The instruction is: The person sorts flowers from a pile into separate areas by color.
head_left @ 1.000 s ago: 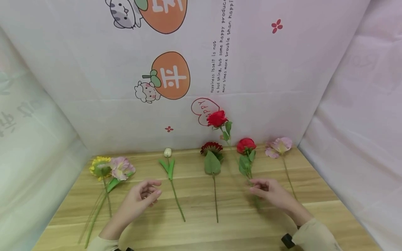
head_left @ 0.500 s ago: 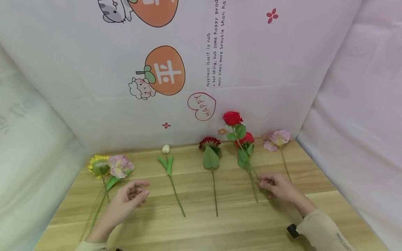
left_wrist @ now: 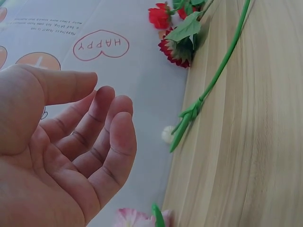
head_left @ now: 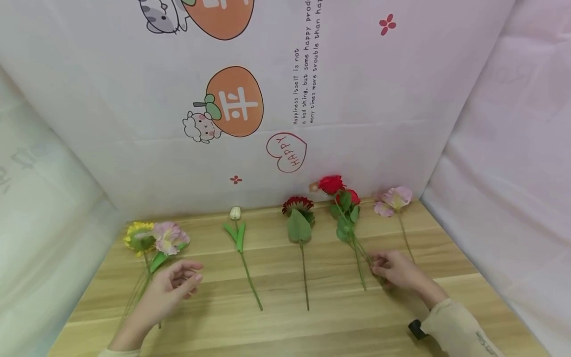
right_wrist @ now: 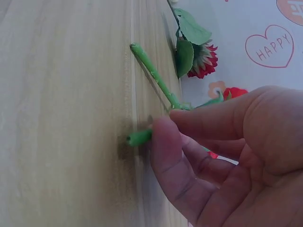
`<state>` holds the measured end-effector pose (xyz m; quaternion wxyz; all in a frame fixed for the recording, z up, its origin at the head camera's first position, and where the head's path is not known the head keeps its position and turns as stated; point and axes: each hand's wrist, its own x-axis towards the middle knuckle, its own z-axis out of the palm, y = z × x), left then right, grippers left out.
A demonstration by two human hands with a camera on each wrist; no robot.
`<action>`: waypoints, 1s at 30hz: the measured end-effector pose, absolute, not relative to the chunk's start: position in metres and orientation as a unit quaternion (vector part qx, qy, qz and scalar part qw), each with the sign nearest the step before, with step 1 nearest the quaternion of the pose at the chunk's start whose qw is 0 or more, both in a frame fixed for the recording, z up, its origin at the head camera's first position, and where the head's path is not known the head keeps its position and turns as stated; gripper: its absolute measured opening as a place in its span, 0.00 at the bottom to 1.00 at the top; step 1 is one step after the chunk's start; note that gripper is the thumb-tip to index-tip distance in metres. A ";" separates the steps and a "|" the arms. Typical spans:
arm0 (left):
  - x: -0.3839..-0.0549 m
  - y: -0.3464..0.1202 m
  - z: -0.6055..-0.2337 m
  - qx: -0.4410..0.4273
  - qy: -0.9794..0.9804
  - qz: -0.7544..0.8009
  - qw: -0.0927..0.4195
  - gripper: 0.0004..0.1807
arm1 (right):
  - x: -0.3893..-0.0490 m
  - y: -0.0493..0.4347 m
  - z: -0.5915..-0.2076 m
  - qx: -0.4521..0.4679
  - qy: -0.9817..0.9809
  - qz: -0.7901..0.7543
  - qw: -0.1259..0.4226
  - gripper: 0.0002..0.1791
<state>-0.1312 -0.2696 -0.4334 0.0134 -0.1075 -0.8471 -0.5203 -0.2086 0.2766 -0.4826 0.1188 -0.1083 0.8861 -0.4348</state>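
Note:
My right hand [head_left: 397,270] pinches the lower stem of a red rose [head_left: 331,184] between thumb and fingers. The rose leans over a second red flower [head_left: 354,197] on the table, overlapping its head and leaves. In the right wrist view, the held stem's cut end [right_wrist: 138,138] pokes out past the fingertips, close over the wood. The other stem [right_wrist: 152,71] lies beside it. My left hand [head_left: 167,292] hovers above the table's left side, fingers loosely bent, holding nothing. Nearest to it are a pink flower [head_left: 169,238] and a yellow flower [head_left: 139,237], their stems partly hidden behind the forearm.
A white tulip [head_left: 235,213] and a dark red flower [head_left: 298,206] with a broad leaf lie mid-table. Another pink flower [head_left: 398,198] lies at the far right. A printed white cloth [head_left: 357,89] rises behind the wooden table [head_left: 276,332], with cloth at both sides too.
My right hand has moved right, carrying the rose; its head has swung right, then sunk toward the red flower on the table. My left hand has drifted left, away from the tulip.

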 end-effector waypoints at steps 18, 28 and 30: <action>-0.125 -0.288 -0.434 -0.062 -0.855 -0.515 -0.002 0.17 | -0.212 0.268 -0.480 -0.137 0.897 -0.394 0.148 0.33; -0.126 -0.290 -0.434 -0.047 -0.853 -0.519 -0.014 0.18 | -0.208 0.266 -0.476 -0.107 0.897 -0.400 0.155 0.34; -0.126 -0.290 -0.434 -0.047 -0.853 -0.520 -0.015 0.17 | -0.209 0.265 -0.476 -0.103 0.900 -0.396 0.152 0.32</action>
